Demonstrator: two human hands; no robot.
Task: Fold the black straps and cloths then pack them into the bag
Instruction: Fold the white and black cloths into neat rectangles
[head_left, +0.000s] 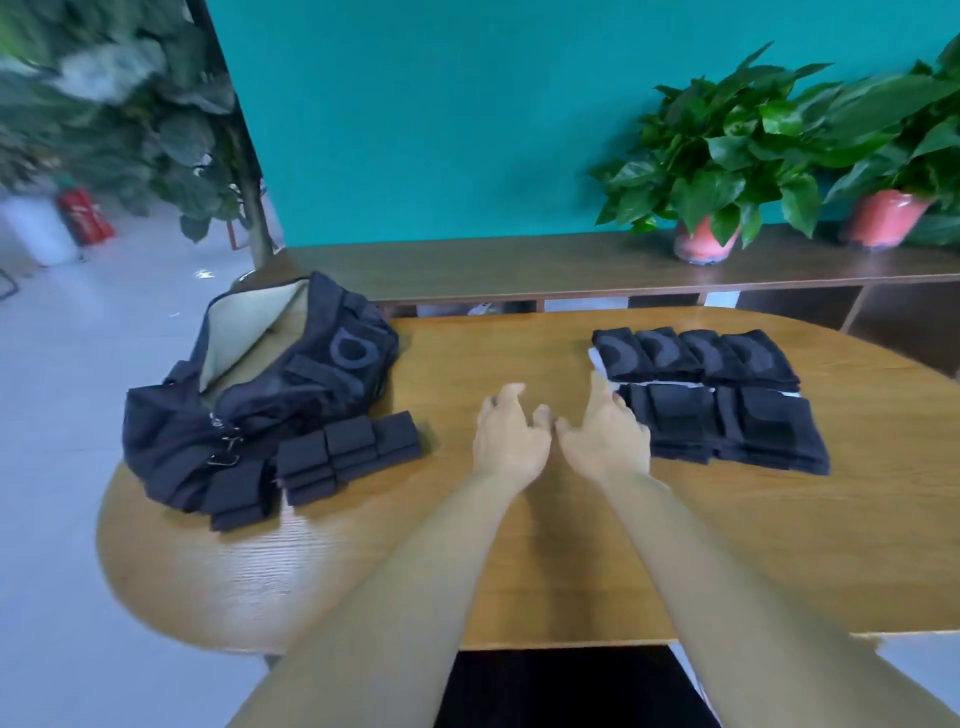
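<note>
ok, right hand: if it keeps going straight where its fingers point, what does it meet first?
Probably the near row of folded black cloths. The right hand is open, its fingers aimed forward and slightly right, already at that stack's left edge. Whether they touch it is unclear.

Both forearms are bare, no sleeves, and both hands ungloved.

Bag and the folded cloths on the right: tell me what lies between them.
Head view: bare table top, and nearer the person both hands, left hand and right hand, holding nothing.
</note>
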